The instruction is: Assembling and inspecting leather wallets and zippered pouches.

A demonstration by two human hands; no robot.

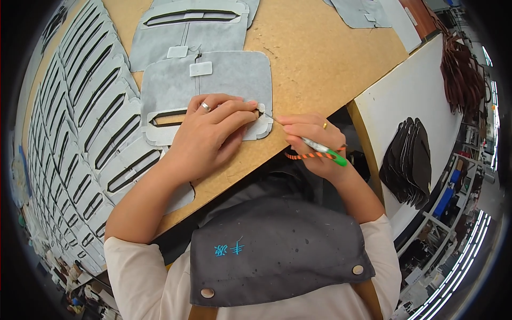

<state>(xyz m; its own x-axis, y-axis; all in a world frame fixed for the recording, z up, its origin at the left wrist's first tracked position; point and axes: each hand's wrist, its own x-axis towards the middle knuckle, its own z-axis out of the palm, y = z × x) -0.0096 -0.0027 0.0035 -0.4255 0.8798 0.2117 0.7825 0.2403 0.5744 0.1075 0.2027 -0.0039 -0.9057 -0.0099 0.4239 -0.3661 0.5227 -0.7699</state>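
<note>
A grey panel [242, 80] with rounded corners lies at the table's front edge. Along its near side runs a white strip framing a long slot [165, 120] edged in black. My left hand [210, 130], closed, presses its bent fingers on the panel at the slot's right end and covers the slot's middle. In my right hand [320, 144] is a thin awl-like tool [316, 145] with a clear and green handle. Its slim metal tip reaches the slot's right end, beside my left fingertips. An orange-and-black striped cord [298, 156] shows at my right hand.
More slotted panels [192, 34] lie beyond, and rows of overlapping slotted pieces [96, 90] fill the left. Another grey panel [360, 12] sits at the far right of the wooden table [320, 58]. A white side table [394, 101] holds dark leather-like pieces [408, 162] and a brown bundle [463, 74].
</note>
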